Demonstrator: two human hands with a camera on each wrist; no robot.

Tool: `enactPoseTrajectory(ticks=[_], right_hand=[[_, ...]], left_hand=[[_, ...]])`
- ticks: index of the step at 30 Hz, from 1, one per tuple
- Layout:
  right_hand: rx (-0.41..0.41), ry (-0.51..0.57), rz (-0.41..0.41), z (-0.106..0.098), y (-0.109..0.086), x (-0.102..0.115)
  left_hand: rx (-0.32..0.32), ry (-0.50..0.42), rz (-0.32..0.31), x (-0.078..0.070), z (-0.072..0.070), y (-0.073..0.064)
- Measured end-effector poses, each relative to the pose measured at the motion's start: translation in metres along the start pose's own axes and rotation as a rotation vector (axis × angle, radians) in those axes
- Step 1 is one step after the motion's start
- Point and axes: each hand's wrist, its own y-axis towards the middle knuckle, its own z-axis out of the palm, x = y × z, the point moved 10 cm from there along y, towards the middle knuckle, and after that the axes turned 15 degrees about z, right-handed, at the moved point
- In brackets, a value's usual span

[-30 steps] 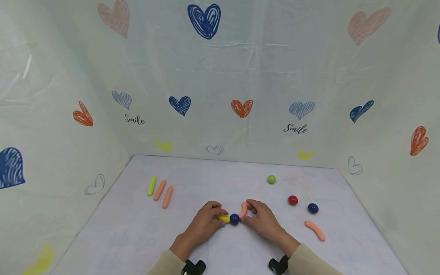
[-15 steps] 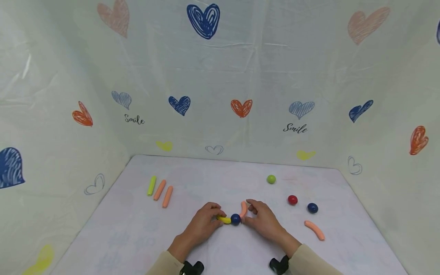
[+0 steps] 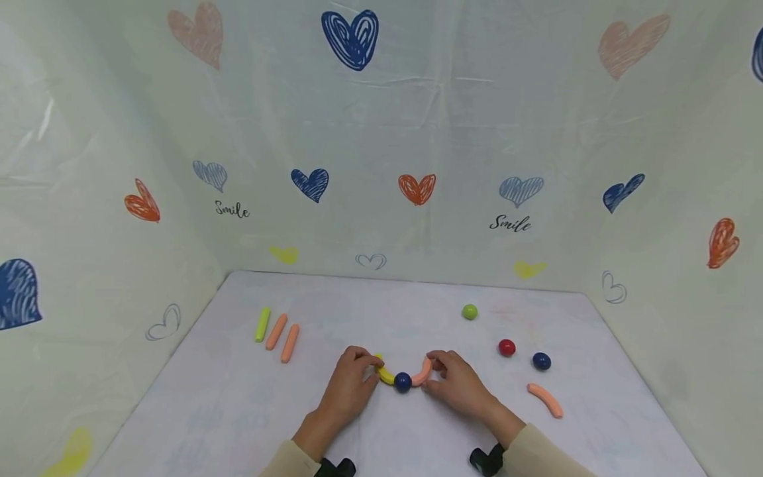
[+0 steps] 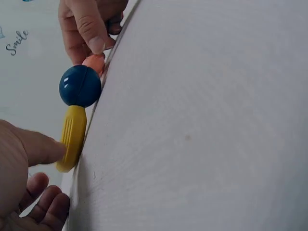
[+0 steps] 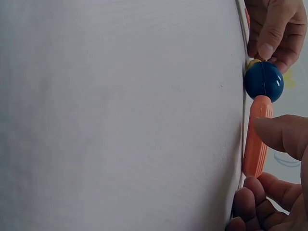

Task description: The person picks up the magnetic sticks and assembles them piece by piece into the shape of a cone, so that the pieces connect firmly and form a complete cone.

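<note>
A dark blue ball (image 3: 403, 382) sits on the table between two curved rods and touches both, seen in all three views. To its left is a yellow curved rod (image 3: 387, 376), its far end pinched by my left hand (image 3: 350, 386). In the left wrist view the thumb lies along the side of the ridged yellow rod (image 4: 73, 137). An orange curved rod (image 3: 422, 372) joins the ball's right side, and my right hand (image 3: 457, 385) holds it between thumb and fingers. The right wrist view gives its ridged surface (image 5: 256, 144) up close.
At the left of the table (image 3: 208, 397) lie a lime straight rod (image 3: 262, 324) and two orange straight rods (image 3: 277, 332). Toward the right are a green ball (image 3: 469, 312), a red ball (image 3: 507, 348), another blue ball (image 3: 541, 361) and an orange curved rod (image 3: 545, 401).
The yellow rod has turned so its outer end points up and away. The ball and orange rod have shifted slightly, and the left fingers have moved up with the yellow rod's end.
</note>
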Motion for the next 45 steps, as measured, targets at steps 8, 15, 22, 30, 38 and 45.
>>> enactPoseTrajectory(ticks=[8,15,22,30,38,45], right_hand=[[-0.029,-0.004,-0.027,0.002,-0.008,0.000],[-0.016,0.013,-0.031,0.006,-0.015,0.002],[-0.006,0.011,-0.027,0.008,-0.017,0.002],[-0.007,0.034,-0.026,0.006,-0.017,0.000],[0.004,0.069,-0.036,0.005,-0.018,-0.004],[-0.007,0.059,-0.031,0.004,-0.017,-0.005]], left_hand=[[0.103,-0.072,-0.041,-0.001,0.012,-0.007],[0.142,-0.078,-0.014,-0.005,0.017,-0.008],[0.137,-0.074,-0.034,0.001,0.020,-0.007],[0.127,-0.080,-0.027,0.001,0.022,-0.005],[0.089,-0.094,-0.049,0.002,0.020,-0.004],[0.075,-0.105,-0.055,0.004,0.019,-0.004]])
